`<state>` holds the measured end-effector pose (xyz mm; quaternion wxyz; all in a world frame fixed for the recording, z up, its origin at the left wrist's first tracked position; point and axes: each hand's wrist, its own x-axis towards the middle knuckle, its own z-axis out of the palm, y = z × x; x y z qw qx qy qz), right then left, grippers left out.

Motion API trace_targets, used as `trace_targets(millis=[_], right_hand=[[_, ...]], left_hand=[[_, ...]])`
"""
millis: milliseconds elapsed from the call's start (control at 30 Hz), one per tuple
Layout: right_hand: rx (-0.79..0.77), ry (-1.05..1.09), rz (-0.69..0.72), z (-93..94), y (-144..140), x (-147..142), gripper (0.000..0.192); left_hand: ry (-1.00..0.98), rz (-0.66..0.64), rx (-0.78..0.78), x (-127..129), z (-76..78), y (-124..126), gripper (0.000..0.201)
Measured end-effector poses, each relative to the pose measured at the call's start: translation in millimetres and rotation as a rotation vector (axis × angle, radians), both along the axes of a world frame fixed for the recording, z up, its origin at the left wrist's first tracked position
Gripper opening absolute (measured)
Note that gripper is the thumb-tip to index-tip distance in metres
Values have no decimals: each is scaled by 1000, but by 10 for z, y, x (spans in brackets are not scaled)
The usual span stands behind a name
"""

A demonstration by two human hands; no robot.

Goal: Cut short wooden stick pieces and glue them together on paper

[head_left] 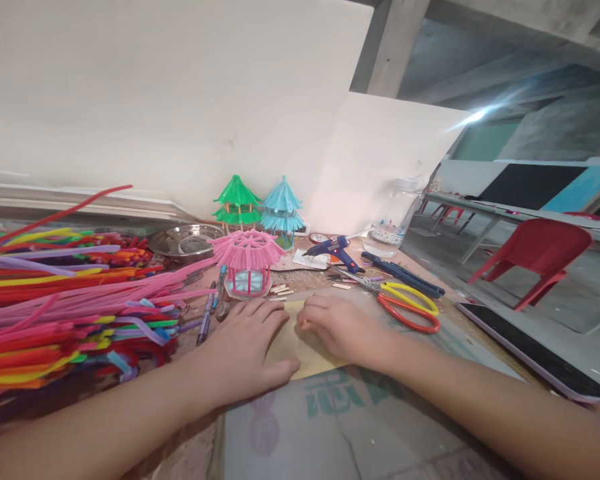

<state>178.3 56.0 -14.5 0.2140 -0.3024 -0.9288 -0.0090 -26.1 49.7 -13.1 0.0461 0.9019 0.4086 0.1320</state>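
My left hand (253,347) lies flat, fingers stretched, on a sheet of yellowish paper (300,360). On the same sheet's right side rests my right hand (337,327), its fingers curled together; whatever they may hold is hidden. Just beyond my left hand stands a small pavilion of pipe cleaners with a pink roof (250,250) and pink posts. Short pale sticks (281,291) are scattered beside it. Scissors with yellow and red handles (410,307) lie to the right of my right hand. Behind them is a blue glue gun (337,252).
Bundles of coloured pipe cleaners (70,300) fill the left. Green (237,200) and light blue (283,203) pavilions stand near the wall, beside a metal bowl (187,239). At right are a clear jar (393,220), a dark blue tool (405,275), a phone (535,350) and a red chair (540,257).
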Motion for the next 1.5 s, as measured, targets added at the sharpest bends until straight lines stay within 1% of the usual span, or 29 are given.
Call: trace_targets(millis=[33, 67, 167, 300, 400, 433, 533, 567, 633, 667, 800, 900, 1033, 1167, 1267, 1400, 1500], right_hand=[[14, 20, -18, -7, 23, 9, 19], [8, 36, -2, -14, 41, 17, 19], [-52, 55, 84, -35, 71, 29, 18], [31, 88, -7, -55, 87, 25, 20], [-43, 103, 101, -62, 88, 13, 17], [-48, 108, 96, -63, 90, 10, 17], [10, 101, -7, -61, 99, 3, 21], [16, 109, -6, -59, 98, 0, 21], [-33, 90, 68, -56, 91, -4, 19], [-48, 79, 83, -55, 86, -5, 18], [-2, 113, -4, -54, 64, -7, 21], [-85, 108, 102, -54, 29, -17, 18], [-40, 110, 53, -37, -31, -29, 20], [-56, 48, 102, -12, -87, -18, 17], [-16, 20, 51, -5, -90, 4, 18], [-73, 17, 99, -1, -68, 22, 16], [-27, 21, 18, 2, -62, 23, 17]], left_hand=[[7, 3, -1, 2, 5, -1, 53], [10, 5, -1, 2, 9, -3, 53], [7, -1, -4, -3, 15, -12, 51], [-1, 3, -8, -8, 21, -20, 51], [-1, -8, -6, 1, 26, -16, 49], [-1, -7, -5, 5, 28, -13, 49], [-7, 4, -2, 9, 26, -9, 51], [-9, 2, 1, 7, 24, -8, 50], [-10, -8, 7, 2, 19, -10, 47], [-9, -10, 8, -1, 19, -12, 47], [9, 5, -8, -2, 28, -23, 53], [21, 7, -14, 1, 38, -28, 49], [6, 8, -4, 3, 38, -32, 51], [-4, -6, 0, 8, 25, -25, 51], [-11, -1, -1, 11, 8, -12, 54], [-18, 11, 5, 11, -5, -7, 55], [-3, 16, -7, 14, 4, -17, 55]])
